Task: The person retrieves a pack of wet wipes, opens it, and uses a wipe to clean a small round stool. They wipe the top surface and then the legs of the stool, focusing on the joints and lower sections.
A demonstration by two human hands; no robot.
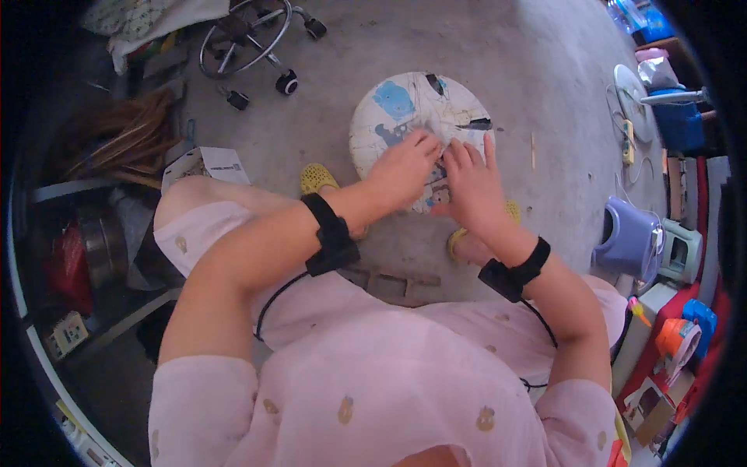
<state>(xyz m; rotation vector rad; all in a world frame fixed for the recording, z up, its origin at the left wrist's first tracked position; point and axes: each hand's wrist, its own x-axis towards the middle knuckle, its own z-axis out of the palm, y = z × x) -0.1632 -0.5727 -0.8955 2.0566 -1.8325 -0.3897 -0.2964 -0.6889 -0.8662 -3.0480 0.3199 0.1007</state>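
A round stool top [373, 122] with a cracked, peeling white cover lies before me, bearing blue and grey patches and dark torn spots. Over its middle, my left hand [408, 166] has its fingers bent and close together. Motion blur hides whether anything is between those fingertips; a pale, blurred patch shows just beyond them. Close beside it, my right hand [473, 181] rests its fingertips on or just above the cover, fingers apart and thumb out to the side. The hands cover the near part of the top. Each wrist wears a black strap with a cable.
Beyond on the left stands a chrome chair base [251, 52] with castors. An open white box [219, 166] sits by my left knee, near a brown coiled bundle [125, 140]. To the right are a purple plastic stool [627, 239], a power strip [628, 143] and a white fan [633, 102].
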